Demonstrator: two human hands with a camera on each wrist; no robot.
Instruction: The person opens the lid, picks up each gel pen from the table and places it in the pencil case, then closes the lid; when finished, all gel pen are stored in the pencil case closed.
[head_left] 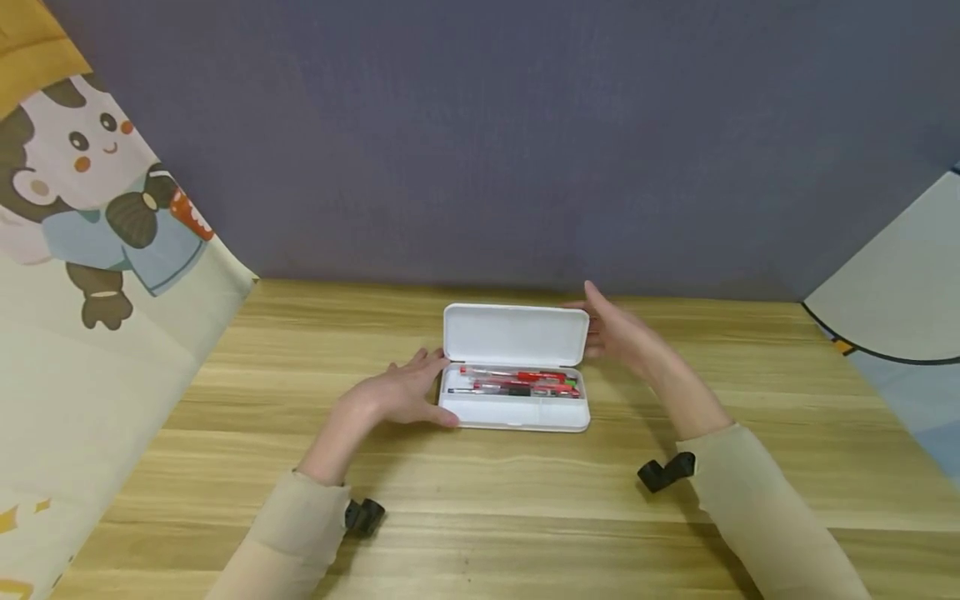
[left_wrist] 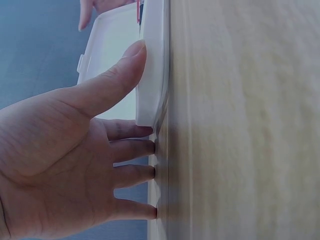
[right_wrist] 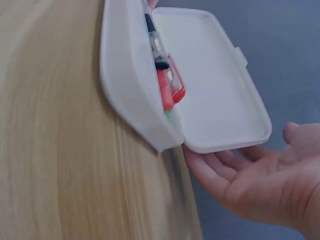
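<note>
A white pencil case [head_left: 487,412] lies on the wooden table with its lid [head_left: 516,335] standing up at the back. Several pens [head_left: 546,377] with red, black and green parts lie together in the rear compartment. My left hand [head_left: 396,394] is at the case's left end, its thumb [left_wrist: 127,65] against the front corner and its straight fingers spread at the tabletop. At the lid's right edge is my right hand [head_left: 622,335]. Its fingers [right_wrist: 215,167] reach behind the lid's edge, partly hidden by it, while the thumb points up, apart from the lid.
The wooden table [head_left: 525,517] ends at a dark blue-grey backdrop [head_left: 480,150] close behind the case. A cartoon-printed cloth [head_left: 112,208] borders the left side, and another pale printed panel [head_left: 892,283] the right. Each sleeve carries a small black device [head_left: 666,472] at the wrist.
</note>
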